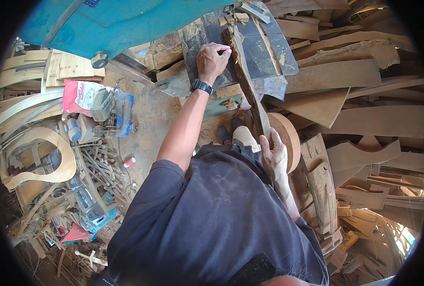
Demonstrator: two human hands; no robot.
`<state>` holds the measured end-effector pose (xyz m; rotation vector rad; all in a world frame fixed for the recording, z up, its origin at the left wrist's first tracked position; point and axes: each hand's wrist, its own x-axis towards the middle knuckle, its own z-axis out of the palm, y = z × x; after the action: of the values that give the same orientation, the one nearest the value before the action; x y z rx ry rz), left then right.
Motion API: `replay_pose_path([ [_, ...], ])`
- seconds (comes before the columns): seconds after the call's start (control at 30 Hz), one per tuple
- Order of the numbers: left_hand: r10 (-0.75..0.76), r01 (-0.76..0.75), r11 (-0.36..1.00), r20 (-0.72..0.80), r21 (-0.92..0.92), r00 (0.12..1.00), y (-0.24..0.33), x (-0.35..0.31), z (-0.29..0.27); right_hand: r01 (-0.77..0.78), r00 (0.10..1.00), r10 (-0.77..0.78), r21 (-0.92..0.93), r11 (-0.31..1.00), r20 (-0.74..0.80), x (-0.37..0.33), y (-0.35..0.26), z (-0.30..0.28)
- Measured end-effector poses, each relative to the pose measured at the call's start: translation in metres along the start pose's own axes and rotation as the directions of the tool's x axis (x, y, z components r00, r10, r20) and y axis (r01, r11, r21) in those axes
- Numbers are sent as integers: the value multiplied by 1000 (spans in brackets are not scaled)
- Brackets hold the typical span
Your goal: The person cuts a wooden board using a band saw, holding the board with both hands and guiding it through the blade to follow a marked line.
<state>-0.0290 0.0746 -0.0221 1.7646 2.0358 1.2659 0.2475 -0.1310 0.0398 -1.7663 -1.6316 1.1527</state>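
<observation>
We see a long, narrow piece of wood (250,86) with a rough edge; its far part lies over the dark machine table (282,53), and its near end reaches out from this table toward the body. Our left hand (214,60), above the machine table, has its fingers curled, with the fingertips at the edge of the piece; we cannot tell if they grip it. Our right hand (274,151), on the near side of the table, is partly closed and holds the near end. Just beside it is a round wooden disc (290,143). To the right of the table we find many stacked boards (338,78); well to its left, a red and white bag (81,97) and a curved wooden frame (64,164).
</observation>
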Motion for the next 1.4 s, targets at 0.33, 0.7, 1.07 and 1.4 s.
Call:
replay_pose_path([
  [0.33,30,-29,999,54,-20,998,-1,-1,-1,-18,999,21,-56,998,43,10,19,-47],
  [0.7,-7,6,1000,51,10,999,6,1,-1,94,995,-94,9,996,40,33,16,-38],
  [1.07,-9,9,1000,47,8,999,8,1,-1,56,997,-57,14,998,53,39,13,-44],
  [1.4,-22,20,999,88,27,996,6,1,-1,-14,994,20,-60,998,109,51,14,-62],
])
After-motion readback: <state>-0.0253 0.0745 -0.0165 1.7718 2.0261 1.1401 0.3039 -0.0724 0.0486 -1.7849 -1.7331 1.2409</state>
